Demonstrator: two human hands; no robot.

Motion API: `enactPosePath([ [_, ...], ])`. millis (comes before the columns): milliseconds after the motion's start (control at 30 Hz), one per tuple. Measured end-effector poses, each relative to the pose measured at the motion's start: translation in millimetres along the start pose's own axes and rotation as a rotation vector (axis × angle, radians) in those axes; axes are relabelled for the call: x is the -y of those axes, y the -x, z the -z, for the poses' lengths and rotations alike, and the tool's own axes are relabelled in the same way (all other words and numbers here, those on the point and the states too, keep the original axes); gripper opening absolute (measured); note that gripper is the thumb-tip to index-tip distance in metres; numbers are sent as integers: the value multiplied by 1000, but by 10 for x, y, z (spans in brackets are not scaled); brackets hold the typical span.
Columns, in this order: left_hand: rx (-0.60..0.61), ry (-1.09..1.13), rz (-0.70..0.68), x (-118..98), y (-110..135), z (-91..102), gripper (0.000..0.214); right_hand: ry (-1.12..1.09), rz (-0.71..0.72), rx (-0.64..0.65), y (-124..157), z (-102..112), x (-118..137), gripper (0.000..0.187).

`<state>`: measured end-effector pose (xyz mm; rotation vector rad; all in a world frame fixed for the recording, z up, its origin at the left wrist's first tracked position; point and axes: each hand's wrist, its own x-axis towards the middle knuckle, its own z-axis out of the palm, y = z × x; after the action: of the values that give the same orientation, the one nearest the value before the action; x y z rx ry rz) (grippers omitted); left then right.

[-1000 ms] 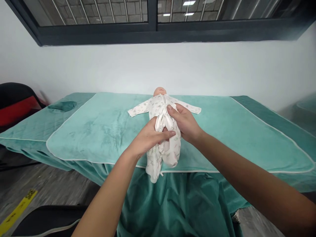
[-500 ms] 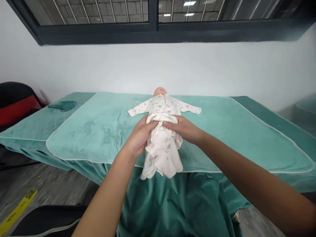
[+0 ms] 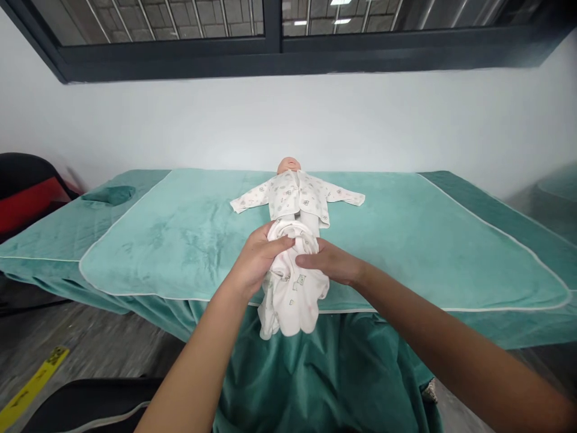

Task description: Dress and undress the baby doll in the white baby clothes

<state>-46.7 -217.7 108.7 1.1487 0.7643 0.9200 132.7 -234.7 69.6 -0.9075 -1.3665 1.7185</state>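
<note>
A baby doll (image 3: 288, 164) lies on its back on the bed, head toward the wall. It wears a white printed long-sleeved shirt (image 3: 298, 191) with both sleeves spread out. White printed baby pants (image 3: 295, 294) are bunched at the waistband in front of the doll's legs, their lower part hanging toward the bed's near edge. My left hand (image 3: 258, 255) grips the bunched waistband from the left, thumb on top. My right hand (image 3: 331, 260) holds the pants from the right, thumb across the cloth. Pale legs (image 3: 310, 221) show between the shirt hem and the pants; the feet are hidden.
A light green plush mat (image 3: 180, 240) covers the massage-style bed, with a face hole (image 3: 109, 195) at its left end. Green cloth (image 3: 333, 373) drapes down the front. A black and red chair (image 3: 31, 195) stands at left, and a dark seat (image 3: 85, 403) is near me. A window is above.
Both hands have drawn the bunched pants down toward me, away from the doll's shirt. The shirt hem and part of the pale legs now show. The view has shifted slightly.
</note>
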Motion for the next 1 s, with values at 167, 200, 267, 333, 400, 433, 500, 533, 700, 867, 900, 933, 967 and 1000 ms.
enactPosePath([
  [167,159,-43,62,10,29,130,41,-116,131,-158,-8,57,-71,36],
  [200,203,-83,87,-11,35,159,46,-162,148,-174,-13,64,-84,35],
  [267,267,-170,131,-52,44,196,54,-239,172,-191,-23,70,-124,34],
  [333,268,-176,132,-71,44,197,56,-283,195,-201,-25,63,-176,34],
  [400,194,-68,68,-57,36,171,49,-288,184,-182,-12,45,-227,37],
  [433,153,-1,31,-40,31,154,45,-280,165,-149,2,37,-246,40],
  [500,113,98,-12,4,26,122,40,-249,112,-37,42,32,-268,48],
  [533,118,121,-12,27,28,109,39,-225,87,31,65,41,-272,53],
  [700,186,-35,46,99,96,84,38,-110,-47,352,154,136,-282,64],
  [867,264,-389,126,92,218,149,35,-236,-111,344,224,48,-363,70],
  [900,261,-419,149,91,236,178,36,-235,-109,269,245,26,-383,64],
  [933,278,-436,184,94,250,208,38,-230,-99,178,266,12,-405,58],
  [967,324,-443,230,101,259,239,40,-213,-90,91,289,9,-427,52],
  [1000,395,-442,282,113,262,265,41,-181,-85,19,313,14,-452,47],
])
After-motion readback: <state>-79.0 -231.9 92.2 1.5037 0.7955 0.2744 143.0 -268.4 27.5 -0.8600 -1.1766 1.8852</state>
